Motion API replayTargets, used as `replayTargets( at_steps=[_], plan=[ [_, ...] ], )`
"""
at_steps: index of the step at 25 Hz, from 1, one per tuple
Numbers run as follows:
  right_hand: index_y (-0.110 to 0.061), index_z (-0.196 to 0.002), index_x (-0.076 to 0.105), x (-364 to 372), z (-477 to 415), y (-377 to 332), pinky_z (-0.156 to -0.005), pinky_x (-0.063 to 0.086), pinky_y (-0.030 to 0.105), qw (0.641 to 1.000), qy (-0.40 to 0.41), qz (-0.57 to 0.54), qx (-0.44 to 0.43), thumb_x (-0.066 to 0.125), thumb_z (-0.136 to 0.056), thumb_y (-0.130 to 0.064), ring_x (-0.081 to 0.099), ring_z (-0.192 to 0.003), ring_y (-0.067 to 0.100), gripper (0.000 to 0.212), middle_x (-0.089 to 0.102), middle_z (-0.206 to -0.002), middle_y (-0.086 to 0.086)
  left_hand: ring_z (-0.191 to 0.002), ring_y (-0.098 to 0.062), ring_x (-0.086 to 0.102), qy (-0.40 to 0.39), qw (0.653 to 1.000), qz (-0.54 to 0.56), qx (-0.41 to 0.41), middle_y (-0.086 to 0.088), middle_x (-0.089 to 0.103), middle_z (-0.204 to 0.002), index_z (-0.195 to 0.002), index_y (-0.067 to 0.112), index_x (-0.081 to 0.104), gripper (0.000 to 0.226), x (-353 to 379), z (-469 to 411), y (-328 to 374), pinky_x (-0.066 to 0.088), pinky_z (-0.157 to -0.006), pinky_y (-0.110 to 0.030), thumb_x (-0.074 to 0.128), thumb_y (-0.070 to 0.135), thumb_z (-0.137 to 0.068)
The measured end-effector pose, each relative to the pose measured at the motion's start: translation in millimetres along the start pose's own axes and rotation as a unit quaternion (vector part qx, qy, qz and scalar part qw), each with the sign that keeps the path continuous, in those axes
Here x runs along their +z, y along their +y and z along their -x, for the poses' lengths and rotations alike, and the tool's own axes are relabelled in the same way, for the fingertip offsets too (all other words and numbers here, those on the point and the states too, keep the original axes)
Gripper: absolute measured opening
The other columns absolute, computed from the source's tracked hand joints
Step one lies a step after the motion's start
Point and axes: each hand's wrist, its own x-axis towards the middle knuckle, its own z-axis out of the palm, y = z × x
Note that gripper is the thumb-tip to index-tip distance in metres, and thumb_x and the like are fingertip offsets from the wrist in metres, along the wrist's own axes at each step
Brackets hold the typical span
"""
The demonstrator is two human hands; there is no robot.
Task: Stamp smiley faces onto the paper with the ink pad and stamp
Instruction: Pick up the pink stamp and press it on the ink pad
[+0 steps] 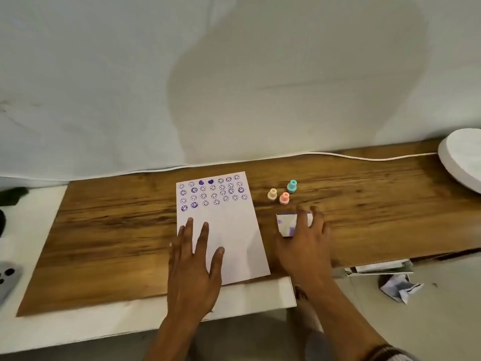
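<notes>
A white sheet of paper point(234, 230) lies on the wooden board point(117, 230), its upper part filled with rows of purple smiley stamps and two purple hearts. My left hand point(195, 261) rests flat on the paper's lower left, fingers spread. My right hand point(304, 243) curls over a small white ink pad point(286, 224) stained purple, to the right of the paper, thumb and fingers on its sides. Three small stamps stand behind the pad: cream point(272, 194), pink point(284, 198) and teal point(292, 186).
A white cloth wall rises behind the board, with a white cable point(364, 157) along its base. A white round object point(463, 160) sits at the far right. Crumpled paper point(400, 287) and a box lie lower right. Dark and grey objects sit at the left edge.
</notes>
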Motion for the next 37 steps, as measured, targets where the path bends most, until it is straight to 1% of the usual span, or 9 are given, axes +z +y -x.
replayTargets(
  at_steps=[3,7,16,19,25,30,33,35,37],
  plan=[
    [-0.028,-0.156,0.024,4,-15,9,-0.114,0.04,0.048,0.998,-0.023,0.035,0.045,0.064,-0.087,-0.068,0.034,-0.146,0.036,0.09,0.029,-0.165,0.013,-0.161,-0.019,0.007,0.004,1.0,0.006,-0.013,0.008,0.002,-0.174,-0.162,0.037,0.022,0.077,3,-8,-1,0.013,-0.13,-0.048,0.02,0.072,-0.094],
    [-0.026,-0.154,0.027,8,-23,10,-0.111,0.043,0.046,0.998,-0.041,0.031,0.028,0.066,-0.087,-0.065,0.041,-0.142,0.034,0.087,0.04,-0.159,0.01,-0.161,-0.021,0.011,0.013,1.0,0.015,-0.014,0.006,0.005,-0.174,-0.161,0.036,0.026,0.077,10,-16,6,0.014,-0.13,-0.049,0.023,0.072,-0.092],
    [-0.027,-0.154,0.025,5,-24,1,-0.106,0.05,0.05,0.994,-0.085,-0.059,0.025,0.072,-0.084,-0.064,0.047,-0.139,0.032,0.092,0.045,-0.156,0.005,-0.16,-0.024,0.013,0.027,0.999,0.025,-0.019,0.003,0.008,-0.174,-0.161,0.031,0.026,0.077,13,-23,4,0.016,-0.129,-0.051,0.029,0.068,-0.094],
    [-0.026,-0.153,0.027,-8,-39,15,-0.102,0.054,0.051,0.992,-0.054,-0.101,0.048,0.077,-0.083,-0.058,0.05,-0.136,0.032,0.091,0.047,-0.153,0.007,-0.16,-0.024,0.016,0.036,0.998,0.038,-0.023,0.004,0.009,-0.174,-0.161,0.031,0.027,0.077,14,-25,2,0.02,-0.127,-0.052,0.028,0.069,-0.094],
    [-0.02,-0.153,0.028,-21,-72,49,-0.103,0.053,0.054,0.993,-0.002,-0.084,0.083,0.08,-0.084,-0.051,0.048,-0.136,0.035,0.092,0.042,-0.152,0.014,-0.159,-0.024,0.016,0.042,0.997,0.059,-0.031,0.006,0.008,-0.174,-0.161,0.032,0.026,0.078,14,-26,1,0.02,-0.127,-0.052,0.027,0.07,-0.093],
    [-0.019,-0.154,0.035,-15,-91,61,-0.107,0.05,0.052,0.995,-0.042,-0.045,0.081,0.08,-0.088,-0.042,0.045,-0.14,0.036,0.083,0.04,-0.157,0.016,-0.159,-0.025,0.019,0.044,0.997,0.063,-0.032,0.005,0.01,-0.174,-0.161,0.032,0.027,0.077,13,-26,0,0.021,-0.126,-0.053,0.029,0.069,-0.093],
    [-0.023,-0.148,0.047,-13,-90,55,-0.105,0.051,0.051,0.998,-0.002,-0.05,0.043,0.077,-0.09,-0.042,0.046,-0.138,0.033,0.068,0.047,-0.153,0.011,-0.159,-0.025,0.019,0.044,0.996,0.065,-0.034,0.005,0.012,-0.174,-0.16,0.032,0.027,0.078,13,-26,0,0.023,-0.126,-0.055,0.027,0.071,-0.092],
    [-0.027,-0.141,0.058,-12,-88,42,-0.1,0.052,0.049,0.996,0.05,-0.073,-0.02,0.076,-0.092,-0.036,0.05,-0.13,0.029,0.053,0.057,-0.143,0.007,-0.158,-0.026,0.022,0.05,0.996,0.072,-0.034,0.004,0.015,-0.173,-0.159,0.032,0.03,0.078,14,-27,1,0.026,-0.125,-0.056,0.029,0.07,-0.092],
    [-0.026,-0.138,0.063,-6,-85,29,-0.099,0.05,0.05,0.994,0.046,-0.066,-0.08,0.074,-0.094,-0.031,0.051,-0.127,0.028,0.046,0.062,-0.138,0.004,-0.156,-0.027,0.026,0.057,0.994,0.084,-0.034,0.004,0.018,-0.172,-0.157,0.031,0.035,0.075,14,-27,2,0.031,-0.122,-0.059,0.033,0.069,-0.092]
  ],
)
